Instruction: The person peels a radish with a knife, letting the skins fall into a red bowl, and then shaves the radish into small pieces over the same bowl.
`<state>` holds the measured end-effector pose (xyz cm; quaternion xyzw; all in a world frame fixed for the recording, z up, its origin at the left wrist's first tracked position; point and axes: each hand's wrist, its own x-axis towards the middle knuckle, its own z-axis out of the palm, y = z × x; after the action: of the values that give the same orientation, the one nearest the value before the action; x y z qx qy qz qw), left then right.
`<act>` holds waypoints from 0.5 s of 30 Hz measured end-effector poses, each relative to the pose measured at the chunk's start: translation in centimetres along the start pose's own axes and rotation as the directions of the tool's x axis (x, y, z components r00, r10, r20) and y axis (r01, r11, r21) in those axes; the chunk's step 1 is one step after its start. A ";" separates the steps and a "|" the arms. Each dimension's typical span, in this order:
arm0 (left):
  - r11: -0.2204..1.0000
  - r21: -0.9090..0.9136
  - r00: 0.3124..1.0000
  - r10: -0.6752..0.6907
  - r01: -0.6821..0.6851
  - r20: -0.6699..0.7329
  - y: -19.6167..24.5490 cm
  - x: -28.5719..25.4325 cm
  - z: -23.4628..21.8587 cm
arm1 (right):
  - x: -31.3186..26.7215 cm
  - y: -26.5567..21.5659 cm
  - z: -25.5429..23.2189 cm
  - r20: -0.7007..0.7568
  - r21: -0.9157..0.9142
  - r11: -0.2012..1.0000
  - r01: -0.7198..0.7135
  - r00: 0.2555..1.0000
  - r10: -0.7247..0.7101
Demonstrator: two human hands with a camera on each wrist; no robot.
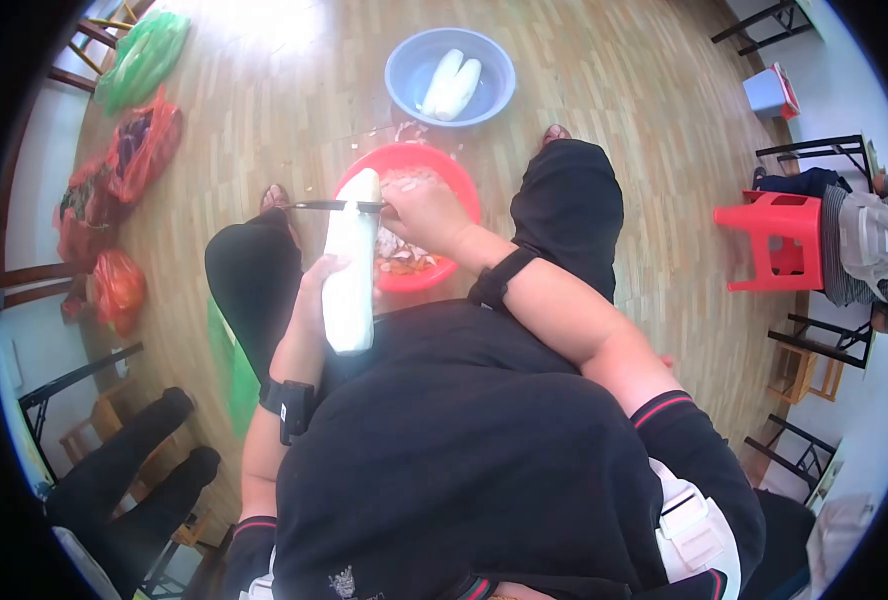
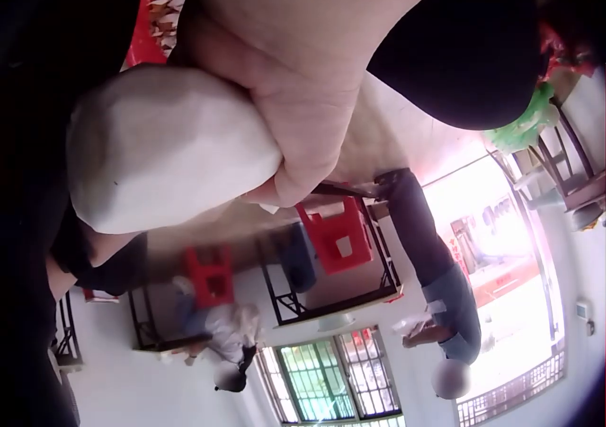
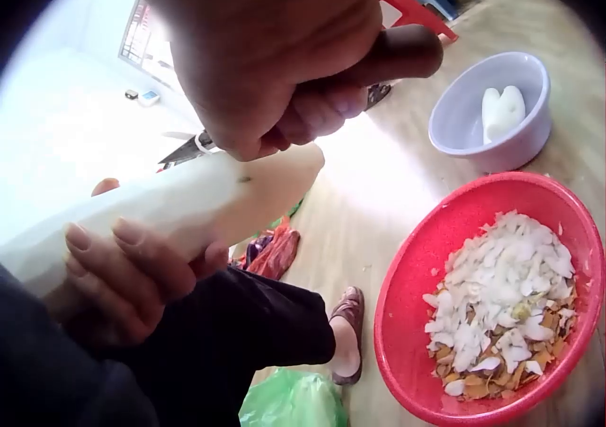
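Note:
A long white peeled radish (image 1: 349,270) stands at a tilt above the lap in the head view. My left hand (image 1: 312,295) grips it about its lower half; in the right wrist view the left fingers (image 3: 133,266) wrap round its side. My right hand (image 1: 429,212) holds a knife (image 1: 314,205), whose dark blade crosses the radish near its upper end. Its brown handle (image 3: 402,53) sticks out of the right fist in the right wrist view. The radish's blunt end (image 2: 104,162) faces the left wrist camera. Below the hands is a red basin (image 1: 469,190) with white and brownish peelings (image 3: 502,294).
Beyond the red basin, a pale blue basin (image 1: 399,85) holds two white radishes (image 1: 454,85). Plastic bags (image 1: 144,150) lie along the left, and a green bag (image 1: 226,360) is by the left leg. At right are a red stool (image 1: 774,240) and a seated person (image 1: 869,240).

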<state>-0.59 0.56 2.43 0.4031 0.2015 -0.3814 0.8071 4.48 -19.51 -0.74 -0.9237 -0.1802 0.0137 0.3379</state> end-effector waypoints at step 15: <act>0.998 0.050 0.999 -0.041 0.041 -0.012 0.0 0.0 0.3 | 0.1 2.3 2.0 -0.010 -0.038 0.994 -0.103 0.995 0.102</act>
<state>-0.54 0.28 2.64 0.4209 0.2045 -0.4007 0.7877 5.01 -19.85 -3.72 -0.9381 -0.1314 0.0236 0.3196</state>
